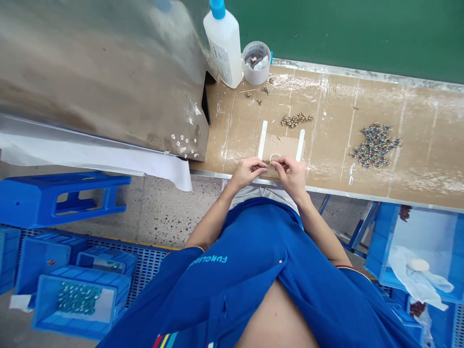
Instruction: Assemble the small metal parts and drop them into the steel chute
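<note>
My left hand [246, 173] and right hand [291, 177] pinch a thin pale sliver [268, 165] between their fingertips, just over the near edge of the cardboard-topped bench [409, 116]; it is too small to identify. A pale ring [274, 157] sits just beyond at 12 o'clock. Farther out, a heap of brass fittings [297, 120] lies at 12 o'clock, and blue-and-brass parts [376, 145] at 2. A plastic cup [256, 63] and a blue-capped glue bottle [224, 46] stand near 12 and 11. A steel housing [101, 72] rises at 10, and blue crates [79, 302] sit at 8.
</note>
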`<action>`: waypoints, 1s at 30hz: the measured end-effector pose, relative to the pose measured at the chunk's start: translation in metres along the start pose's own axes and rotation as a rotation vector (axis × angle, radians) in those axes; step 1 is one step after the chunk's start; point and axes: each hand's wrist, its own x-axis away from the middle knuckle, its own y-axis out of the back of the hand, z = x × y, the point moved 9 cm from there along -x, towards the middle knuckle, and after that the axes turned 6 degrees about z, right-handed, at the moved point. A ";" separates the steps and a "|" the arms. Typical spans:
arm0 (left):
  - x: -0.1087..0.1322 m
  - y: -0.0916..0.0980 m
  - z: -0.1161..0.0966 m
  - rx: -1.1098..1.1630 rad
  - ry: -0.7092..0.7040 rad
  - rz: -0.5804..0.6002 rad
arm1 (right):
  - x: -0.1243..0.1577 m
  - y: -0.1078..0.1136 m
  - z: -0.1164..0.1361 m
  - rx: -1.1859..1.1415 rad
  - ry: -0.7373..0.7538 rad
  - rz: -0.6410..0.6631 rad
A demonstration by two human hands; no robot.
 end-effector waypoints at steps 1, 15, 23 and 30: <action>0.000 0.000 0.000 -0.008 0.001 0.001 | 0.000 -0.001 0.001 0.008 0.010 0.004; 0.001 0.001 -0.004 -0.042 -0.025 0.002 | -0.002 -0.007 0.012 0.125 0.135 0.069; 0.000 0.001 -0.003 -0.021 -0.028 -0.003 | -0.001 -0.009 0.014 0.136 0.150 0.071; 0.001 0.000 -0.002 0.013 -0.023 0.001 | -0.002 -0.009 0.010 0.080 0.100 0.102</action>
